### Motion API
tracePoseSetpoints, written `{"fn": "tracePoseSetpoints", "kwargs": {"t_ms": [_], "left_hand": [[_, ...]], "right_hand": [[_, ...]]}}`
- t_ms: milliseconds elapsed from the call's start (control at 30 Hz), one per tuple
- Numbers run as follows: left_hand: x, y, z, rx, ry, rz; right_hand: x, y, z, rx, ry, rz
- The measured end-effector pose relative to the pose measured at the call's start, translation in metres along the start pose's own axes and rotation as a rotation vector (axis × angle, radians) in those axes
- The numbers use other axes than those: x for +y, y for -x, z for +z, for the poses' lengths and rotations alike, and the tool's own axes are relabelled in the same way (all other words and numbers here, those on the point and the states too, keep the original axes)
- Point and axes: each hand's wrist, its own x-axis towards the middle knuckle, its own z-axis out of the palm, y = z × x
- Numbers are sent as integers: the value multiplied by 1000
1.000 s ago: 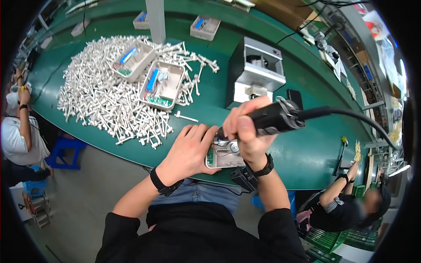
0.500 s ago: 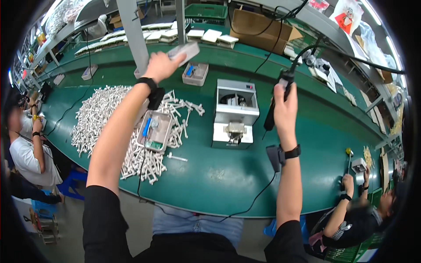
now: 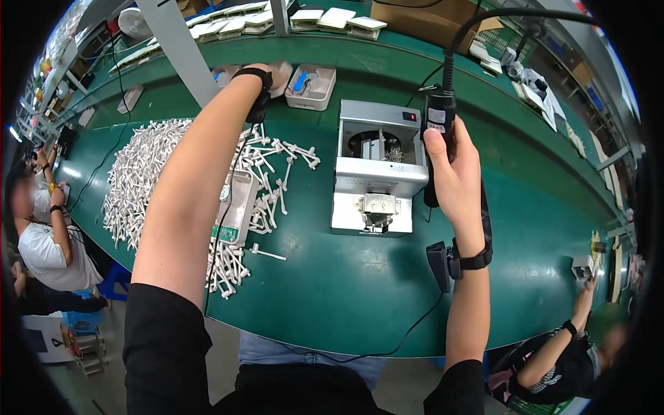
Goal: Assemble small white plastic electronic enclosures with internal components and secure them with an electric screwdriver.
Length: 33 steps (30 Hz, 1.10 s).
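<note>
In my right hand [image 3: 456, 162] is a black electric screwdriver [image 3: 439, 128], held upright with the thumb pressed on its body and the fingers wrapped round it. It hangs beside a silver screw feeder [image 3: 377, 183], whose open top shows small screws. My left arm reaches far across the bench. Beyond the wrist strap, my left hand [image 3: 280, 77] is blurred and its fingers are mostly hidden, near a pale tray [image 3: 225, 74] and beside another tray [image 3: 318, 90] with a blue item in it.
A heap of white plastic T-shaped parts [image 3: 149, 173] covers the bench's left side. A tray [image 3: 242, 200] lies among them, partly behind my left forearm. A grey post [image 3: 181, 55] rises beyond. White panels [image 3: 337, 19] line the back. People work at both sides; a thin cable crosses the front edge.
My left hand had a clear-white plastic box raised above the bench; now the hand is lower beside the trays and the box is not clearly seen. The right hand still grips the screwdriver.
</note>
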Motion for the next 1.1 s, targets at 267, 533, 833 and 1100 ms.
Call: {"fn": "tracePoseSetpoints", "kwargs": {"t_ms": [267,533,833,1100], "left_hand": [[-67,-39,-9,231,-348,287],[75,-12,23,394,418,68],[78,17,14,299,649,8],[-38,224,-19,-175,2019,767]], "right_hand": [[-73,76,79,-69,201,-775],[-2,66,240,2,1185,-348],[-12,58,233,-215,1170,-192],[-40,95,199,-15,643,-478]]}}
